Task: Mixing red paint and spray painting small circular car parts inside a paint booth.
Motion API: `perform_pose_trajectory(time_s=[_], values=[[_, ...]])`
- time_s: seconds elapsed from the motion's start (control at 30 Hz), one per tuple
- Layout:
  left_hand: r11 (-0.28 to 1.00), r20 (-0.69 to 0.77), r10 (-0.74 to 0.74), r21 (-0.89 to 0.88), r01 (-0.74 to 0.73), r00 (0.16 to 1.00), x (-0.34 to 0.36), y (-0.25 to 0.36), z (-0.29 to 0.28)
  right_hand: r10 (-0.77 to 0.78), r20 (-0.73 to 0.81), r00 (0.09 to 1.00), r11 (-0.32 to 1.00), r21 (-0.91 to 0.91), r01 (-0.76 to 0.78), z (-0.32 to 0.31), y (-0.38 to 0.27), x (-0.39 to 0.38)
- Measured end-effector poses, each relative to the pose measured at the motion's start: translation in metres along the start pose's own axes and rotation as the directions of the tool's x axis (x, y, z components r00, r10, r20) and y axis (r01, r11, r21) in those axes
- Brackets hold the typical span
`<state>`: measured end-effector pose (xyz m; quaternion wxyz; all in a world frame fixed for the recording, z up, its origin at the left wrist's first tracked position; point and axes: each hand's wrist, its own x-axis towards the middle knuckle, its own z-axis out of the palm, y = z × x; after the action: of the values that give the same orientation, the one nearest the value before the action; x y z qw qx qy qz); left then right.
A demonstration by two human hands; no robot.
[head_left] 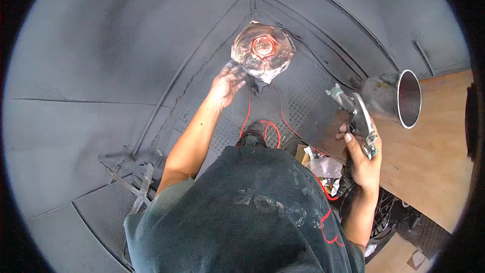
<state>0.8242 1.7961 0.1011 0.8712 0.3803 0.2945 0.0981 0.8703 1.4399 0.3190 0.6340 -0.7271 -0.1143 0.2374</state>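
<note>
A round piece wrapped in crinkled foil [241, 50] stands ahead of me, with an orange-red ring [264, 46] around a shiny centre. My left hand [228, 85] is at its near left edge, fingers apart and fingertips at or just under the foil; whether they touch it I cannot tell. What holds the piece up is mostly hidden beneath it. Off to the right, my right hand [366, 167] is wrapped around the grip of a metal spray gun [359, 116]. The gun's nozzle end points up and left, apart from the foil-wrapped piece.
A wide metal cylinder [385, 93] lies beside a wooden board [429, 146] at right. Red hose [247, 116] runs over the patterned floor. A clear plastic bag [326, 168] lies among clutter near my right forearm. Grey walls meet ahead; a metal cross-shaped stand [144, 187] is at left.
</note>
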Motion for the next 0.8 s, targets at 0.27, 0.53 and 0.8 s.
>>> perform_pose_trajectory(time_s=[0.27,0.53,0.8], values=[[0.996,0.069,-0.062,-0.057,0.066,0.996,-0.014,-0.010,0.012,0.078,0.066,0.995,0.995,0.052,-0.082,0.000,0.005,-0.004],[0.988,0.211,-0.154,0.026,0.152,0.965,-0.032,-0.029,0.016,0.148,0.189,0.971,0.966,0.181,-0.183,0.000,0.003,-0.010],[0.999,0.044,-0.024,0.025,0.023,0.999,-0.008,0.000,0.004,0.055,0.075,0.996,0.998,-0.018,-0.054,-0.001,0.010,-0.005]])
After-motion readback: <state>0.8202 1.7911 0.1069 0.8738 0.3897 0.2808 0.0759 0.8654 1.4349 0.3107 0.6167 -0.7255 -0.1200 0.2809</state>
